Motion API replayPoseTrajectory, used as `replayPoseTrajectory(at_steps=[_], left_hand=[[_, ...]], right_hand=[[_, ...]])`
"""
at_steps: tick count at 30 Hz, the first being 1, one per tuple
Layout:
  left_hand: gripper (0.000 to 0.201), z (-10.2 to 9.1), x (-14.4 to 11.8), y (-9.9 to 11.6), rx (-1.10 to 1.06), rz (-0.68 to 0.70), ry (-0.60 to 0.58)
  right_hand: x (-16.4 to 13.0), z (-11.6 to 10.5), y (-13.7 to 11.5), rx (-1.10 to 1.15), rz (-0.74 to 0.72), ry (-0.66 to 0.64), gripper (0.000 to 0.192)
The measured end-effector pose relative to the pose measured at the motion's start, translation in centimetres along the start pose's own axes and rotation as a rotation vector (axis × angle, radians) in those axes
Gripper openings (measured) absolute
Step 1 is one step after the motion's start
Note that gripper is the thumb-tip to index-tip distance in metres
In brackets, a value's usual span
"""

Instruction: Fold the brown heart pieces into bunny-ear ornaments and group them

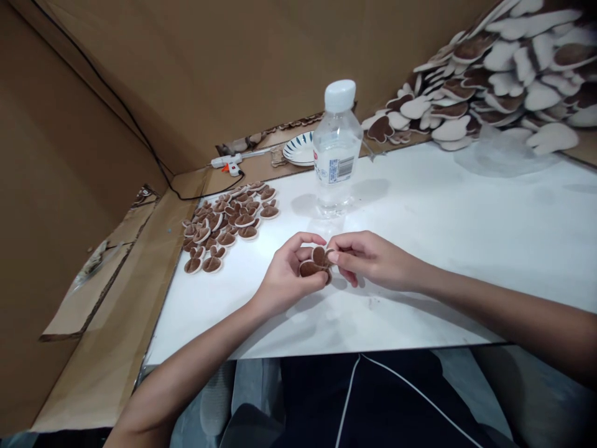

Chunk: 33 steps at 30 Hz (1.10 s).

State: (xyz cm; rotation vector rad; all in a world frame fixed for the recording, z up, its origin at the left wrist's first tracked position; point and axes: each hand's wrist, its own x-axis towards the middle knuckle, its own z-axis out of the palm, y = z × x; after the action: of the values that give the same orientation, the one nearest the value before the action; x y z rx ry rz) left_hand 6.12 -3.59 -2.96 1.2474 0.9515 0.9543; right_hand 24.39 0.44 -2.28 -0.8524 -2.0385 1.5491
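Note:
Near the table's front edge, my left hand (291, 270) curls round a brown felt piece with a pale edge (311, 267), rounded with ear-like lobes. My right hand (357, 256) pinches the same piece at its upper right with thumb and fingertips. Both hands are closed on it, and the fingers cover part of its outline. Left of them lies a heap of similar brown felt pieces (226, 218), each with a round body and small lobes on top. A clear plastic bottle with a white cap (339, 149) stands just beyond my hands.
At the back left a white glue gun (228, 163) with an orange trigger trails a black cord. A striped plate (299, 149) sits behind the bottle. A large pile of brown and white felt shapes (508, 81) fills the back right, against cardboard walls (224, 68). Clear plastic (506, 155) lies before it.

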Motion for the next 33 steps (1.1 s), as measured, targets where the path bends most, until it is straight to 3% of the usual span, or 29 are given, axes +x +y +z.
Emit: replayPoseTrajectory(at_steps=[7,11,16,21,27,33], left_hand=[[0.048,-0.4,-0.6,0.5,0.368,0.114,-0.068],[0.050,-0.5,-0.6,0.2,0.463,0.178,-0.032],[0.040,-1.0,-0.1,0.2,0.352,0.220,0.051],[0.020,-1.4,0.2,0.5,0.241,0.125,0.128],[0.020,-1.5,0.4,0.0,0.088,0.093,0.096],[0.021,-1.5,0.7,-0.2,-0.204,-0.035,-0.049]], right_hand=[[0.5,-0.2,0.6,0.174,0.046,-0.173,0.030],[0.6,-0.2,0.6,0.227,0.048,-0.169,0.034],[0.5,-0.5,0.4,0.200,0.050,-0.072,0.033],[0.5,-0.6,0.1,0.199,0.095,0.018,0.027],[0.5,-0.4,0.4,0.189,0.070,0.057,0.024],[0.6,-0.3,0.5,0.198,-0.112,0.039,0.022]])
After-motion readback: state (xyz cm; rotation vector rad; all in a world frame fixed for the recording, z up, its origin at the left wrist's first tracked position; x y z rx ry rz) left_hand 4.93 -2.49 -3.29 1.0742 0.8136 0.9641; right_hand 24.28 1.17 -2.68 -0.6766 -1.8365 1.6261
